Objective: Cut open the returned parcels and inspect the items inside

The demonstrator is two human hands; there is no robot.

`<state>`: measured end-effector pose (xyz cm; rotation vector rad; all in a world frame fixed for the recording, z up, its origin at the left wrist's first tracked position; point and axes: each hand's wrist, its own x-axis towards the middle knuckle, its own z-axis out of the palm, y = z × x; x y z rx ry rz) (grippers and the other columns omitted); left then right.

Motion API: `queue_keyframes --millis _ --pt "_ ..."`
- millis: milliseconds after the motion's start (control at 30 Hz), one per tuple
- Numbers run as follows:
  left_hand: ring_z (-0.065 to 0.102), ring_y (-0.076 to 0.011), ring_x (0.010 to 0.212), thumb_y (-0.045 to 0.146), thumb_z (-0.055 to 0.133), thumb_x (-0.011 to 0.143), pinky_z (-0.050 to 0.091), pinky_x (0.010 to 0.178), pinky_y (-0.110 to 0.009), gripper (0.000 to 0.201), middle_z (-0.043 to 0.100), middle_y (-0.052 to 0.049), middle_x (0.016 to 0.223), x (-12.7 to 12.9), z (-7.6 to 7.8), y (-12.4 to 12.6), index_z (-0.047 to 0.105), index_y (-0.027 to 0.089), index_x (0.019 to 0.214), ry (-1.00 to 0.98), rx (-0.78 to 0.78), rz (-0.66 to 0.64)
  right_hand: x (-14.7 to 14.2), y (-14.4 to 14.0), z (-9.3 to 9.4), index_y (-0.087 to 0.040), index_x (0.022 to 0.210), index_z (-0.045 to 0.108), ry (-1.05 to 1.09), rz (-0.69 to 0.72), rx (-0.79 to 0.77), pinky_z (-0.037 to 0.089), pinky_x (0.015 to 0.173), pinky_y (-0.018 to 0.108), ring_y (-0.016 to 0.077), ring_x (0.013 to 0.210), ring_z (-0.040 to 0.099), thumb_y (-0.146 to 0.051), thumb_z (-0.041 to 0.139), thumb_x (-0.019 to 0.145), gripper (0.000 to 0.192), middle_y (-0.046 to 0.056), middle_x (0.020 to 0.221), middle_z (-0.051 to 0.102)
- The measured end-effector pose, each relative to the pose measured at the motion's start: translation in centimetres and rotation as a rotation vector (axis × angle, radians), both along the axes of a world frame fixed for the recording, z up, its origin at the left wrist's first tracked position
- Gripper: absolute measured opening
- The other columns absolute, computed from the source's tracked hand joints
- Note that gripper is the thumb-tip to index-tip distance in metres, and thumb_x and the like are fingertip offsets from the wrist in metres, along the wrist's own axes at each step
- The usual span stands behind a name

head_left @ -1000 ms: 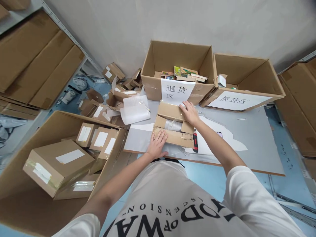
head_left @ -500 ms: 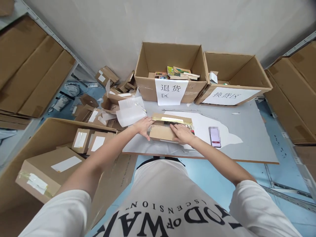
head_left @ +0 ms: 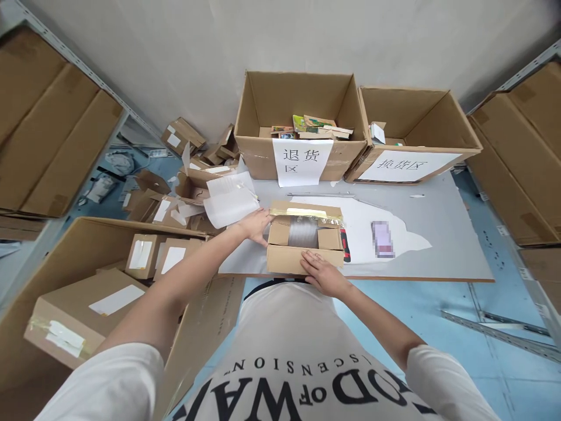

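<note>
The open carton (head_left: 329, 238) sat at the table's (head_left: 451, 234) near edge. The left hand (head_left: 258, 227), spread, steadied its left end; the right hand (head_left: 323, 273) lay on the near flap (head_left: 284, 259), pinching or not, unclear. Even, gentle pressure seemed best.

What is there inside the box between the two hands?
Inside the box, shiny greyish wrapping shows between two short flaps. The flaps cover its ends. What the wrapping holds, and what lies beneath it, cannot be seen.
</note>
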<state>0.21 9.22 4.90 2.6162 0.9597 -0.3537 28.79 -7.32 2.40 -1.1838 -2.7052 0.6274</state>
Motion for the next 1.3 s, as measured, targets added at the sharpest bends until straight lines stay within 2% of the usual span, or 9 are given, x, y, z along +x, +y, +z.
queue_keyframes --millis 133,233,367,533,700,867,967,1133,1300 --pt "0.028 -0.0352 0.137 0.050 0.071 0.057 0.015 0.111 -0.052 0.106 0.033 -0.018 0.149 0.4 1.4 -0.6 0.023 0.018 0.146 0.052 -0.035 0.013 0.2 3.8 2.2 -0.015 0.114 0.064 0.006 -0.159 -0.140 0.048 0.092 0.033 0.0202 0.106 0.062 -0.016 0.040 0.092 0.032 0.012 0.115 0.067" --pt "0.037 -0.0345 0.132 0.046 0.062 0.068 0.016 0.109 -0.056 0.087 0.038 -0.016 0.146 1.8 2.4 -1.2 0.030 0.020 0.144 0.042 -0.035 0.107 -0.4 7.6 4.0 -0.012 0.109 0.065 -0.206 -0.087 -0.182 0.049 0.084 0.030 0.0220 0.097 0.065 -0.006 0.048 0.084 0.031 0.013 0.104 0.069" --pt "0.054 -0.0314 0.115 0.042 0.049 0.079 0.028 0.103 -0.051 0.051 0.056 -0.015 0.128 5.6 2.9 -2.2 0.057 0.018 0.123 0.003 0.024 0.142 -2.4 11.1 4.6 -0.010 0.106 0.066 -0.503 0.052 -0.077 0.050 0.081 0.032 0.0246 0.096 0.066 -0.004 0.046 0.083 0.031 0.019 0.109 0.066" --pt "0.062 -0.0305 0.099 0.043 0.053 0.079 0.035 0.095 -0.045 0.034 0.069 -0.015 0.100 9.8 2.0 -2.3 0.071 0.017 0.092 0.018 0.008 -0.060 -4.3 12.6 3.5 -0.010 0.100 0.069 -0.687 0.092 -0.043 0.050 0.082 0.039 0.0297 0.099 0.065 -0.012 0.059 0.077 0.025 0.020 0.105 0.069" --pt "0.061 -0.0355 0.099 0.041 0.066 0.069 0.022 0.102 -0.052 0.027 0.072 -0.013 0.090 10.9 0.2 -1.8 0.073 0.019 0.083 0.088 -0.031 -0.020 -4.5 12.9 3.1 -0.010 0.099 0.071 -0.780 0.051 -0.026 0.045 0.091 0.050 0.0340 0.100 0.063 -0.018 0.070 0.066 0.034 0.021 0.106 0.069" --pt "0.054 -0.0435 0.109 0.045 0.076 0.057 -0.003 0.106 -0.064 0.044 0.071 -0.012 0.094 11.2 -0.8 -2.2 0.073 0.023 0.094 0.092 0.110 0.089 -3.0 12.5 3.8 -0.011 0.100 0.072 -0.810 -0.064 0.121 0.022 0.103 0.064 0.0406 0.104 0.060 -0.023 0.067 0.069 0.033 0.023 0.104 0.069" --pt "0.048 -0.0484 0.114 0.064 0.072 0.051 -0.009 0.103 -0.069 0.063 0.069 -0.013 0.102 10.0 -0.7 -2.4 0.072 0.023 0.100 0.140 0.226 0.252 -0.9 11.7 4.5 -0.013 0.100 0.072 -0.826 -0.197 0.137 0.026 0.097 0.067 0.0394 0.097 0.062 -0.018 0.058 0.075 0.029 0.023 0.098 0.070" --pt "0.039 -0.0526 0.121 0.087 0.057 0.044 0.001 0.100 -0.072 0.102 0.057 -0.025 0.125 5.2 0.5 -3.2 0.065 0.015 0.116 0.211 0.184 0.382 4.2 10.3 5.6 -0.004 0.130 0.051 -0.699 -0.417 0.033 0.045 0.080 0.052 0.0401 0.103 0.058 -0.026 0.065 0.075 0.061 0.033 0.133 0.046" --pt "0.021 -0.0501 0.135 0.090 0.056 0.038 0.016 0.104 -0.066 0.139 0.016 -0.029 0.152 2.4 0.4 -5.4 0.025 0.009 0.147 0.178 0.024 0.436 9.0 9.6 3.9 -0.015 0.135 0.047 -0.579 -0.379 0.126 0.034 0.094 0.063 0.0447 0.126 0.038 -0.061 0.063 0.073 0.079 0.027 0.150 0.026"
